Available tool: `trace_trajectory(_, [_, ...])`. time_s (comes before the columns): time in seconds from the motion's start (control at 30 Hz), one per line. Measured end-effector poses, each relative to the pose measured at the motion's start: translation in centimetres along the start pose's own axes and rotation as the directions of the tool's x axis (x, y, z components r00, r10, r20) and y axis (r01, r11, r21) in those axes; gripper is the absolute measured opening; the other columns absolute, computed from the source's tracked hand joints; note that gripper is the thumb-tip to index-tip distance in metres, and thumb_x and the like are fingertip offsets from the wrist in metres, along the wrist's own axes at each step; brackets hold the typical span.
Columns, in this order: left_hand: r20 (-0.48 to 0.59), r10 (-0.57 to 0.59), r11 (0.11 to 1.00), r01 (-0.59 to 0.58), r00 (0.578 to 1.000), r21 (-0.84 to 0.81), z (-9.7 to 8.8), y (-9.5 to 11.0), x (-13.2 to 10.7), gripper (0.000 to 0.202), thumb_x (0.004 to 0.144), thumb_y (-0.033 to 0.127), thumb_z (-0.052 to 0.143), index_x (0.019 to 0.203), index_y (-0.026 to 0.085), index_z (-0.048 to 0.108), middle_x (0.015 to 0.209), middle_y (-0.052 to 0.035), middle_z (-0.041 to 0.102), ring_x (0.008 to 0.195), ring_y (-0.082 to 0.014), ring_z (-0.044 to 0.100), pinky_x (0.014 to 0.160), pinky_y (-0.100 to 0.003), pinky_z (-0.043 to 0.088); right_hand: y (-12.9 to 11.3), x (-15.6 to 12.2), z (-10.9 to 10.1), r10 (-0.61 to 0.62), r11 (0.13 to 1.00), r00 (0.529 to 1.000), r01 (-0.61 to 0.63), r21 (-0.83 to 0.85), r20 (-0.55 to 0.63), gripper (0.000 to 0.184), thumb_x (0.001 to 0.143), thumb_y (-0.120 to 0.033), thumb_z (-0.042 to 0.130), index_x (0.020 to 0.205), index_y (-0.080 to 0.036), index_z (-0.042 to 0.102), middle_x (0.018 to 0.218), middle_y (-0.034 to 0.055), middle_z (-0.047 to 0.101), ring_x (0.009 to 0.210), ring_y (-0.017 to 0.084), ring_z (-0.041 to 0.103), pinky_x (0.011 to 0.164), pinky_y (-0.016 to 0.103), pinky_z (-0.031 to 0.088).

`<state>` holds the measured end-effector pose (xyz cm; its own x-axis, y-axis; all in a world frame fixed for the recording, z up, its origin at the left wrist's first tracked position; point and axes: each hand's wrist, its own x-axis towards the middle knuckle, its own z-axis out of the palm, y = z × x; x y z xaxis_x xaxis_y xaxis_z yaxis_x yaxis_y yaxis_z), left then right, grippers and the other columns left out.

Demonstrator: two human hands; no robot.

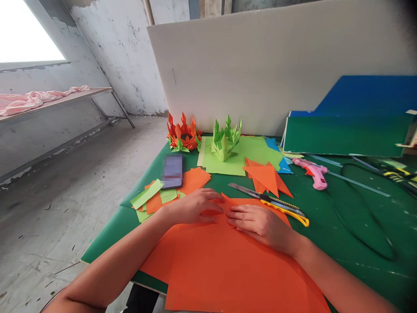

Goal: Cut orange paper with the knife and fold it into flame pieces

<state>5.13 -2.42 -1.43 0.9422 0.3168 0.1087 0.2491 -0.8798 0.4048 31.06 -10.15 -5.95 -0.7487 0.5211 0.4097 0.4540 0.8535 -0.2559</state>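
Large orange paper sheets [224,265] lie overlapped at the table's near edge. My left hand [198,206] rests over their far part, fingers stretched out and a little curved, thumb apart. Opposite it, my right hand [256,224] lies flat on the orange paper, fingers together. Between the fingertips shows a pointed bit of orange paper [227,201]; its full outline is hard to make out against the sheets. A yellow-handled utility knife [272,203] lies just beyond my right hand, partly over the sheets.
Left are a phone [172,171] and green and orange scraps [148,195]. Behind stand an orange paper crown [184,134] and a green one [225,141]. Orange triangles [265,176], a pink glue gun [312,171] with its cord and a green-blue board [345,130] are right.
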Motion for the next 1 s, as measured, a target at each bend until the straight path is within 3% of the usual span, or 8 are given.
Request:
trace_trajectory(0.6, [0.034,-0.077,0.993,0.079,0.996,-0.082,-0.07,0.17,-0.03,0.025,0.088,0.030,0.066,0.112,0.026,0.071,0.135,-0.0076,0.058,0.124,-0.0265,0.053,0.106,-0.040,0.044,0.05,-0.09,0.11,0.003,1.000,1.000,-0.003,-0.020,0.011,0.032,0.100,-0.020,0.047,0.128,-0.018,0.063,0.123,0.0061,0.070,0.125,0.022,0.057,0.102,0.037,0.051])
trace_trajectory(0.8, [0.034,-0.068,0.996,0.070,0.997,-0.054,0.09,0.03,0.01,0.036,0.088,0.030,0.067,0.123,0.025,0.066,0.134,-0.0078,0.059,0.124,-0.0266,0.053,0.107,-0.040,0.043,0.03,-0.05,0.03,0.005,1.000,1.000,-0.004,-0.024,0.012,0.033,0.100,-0.021,0.047,0.129,-0.018,0.063,0.124,0.0062,0.069,0.125,0.021,0.057,0.102,0.036,0.051])
trace_trajectory(1.0, [-0.013,-0.043,0.999,0.043,0.999,0.020,0.48,0.14,0.31,0.022,0.092,0.031,0.061,0.111,0.024,0.071,0.127,-0.0085,0.062,0.118,-0.0245,0.057,0.102,-0.037,0.046,0.06,-0.10,0.14,0.001,1.000,1.000,-0.001,-0.025,0.017,0.033,0.100,-0.020,0.046,0.129,-0.018,0.063,0.124,0.0064,0.069,0.125,0.022,0.057,0.101,0.038,0.051])
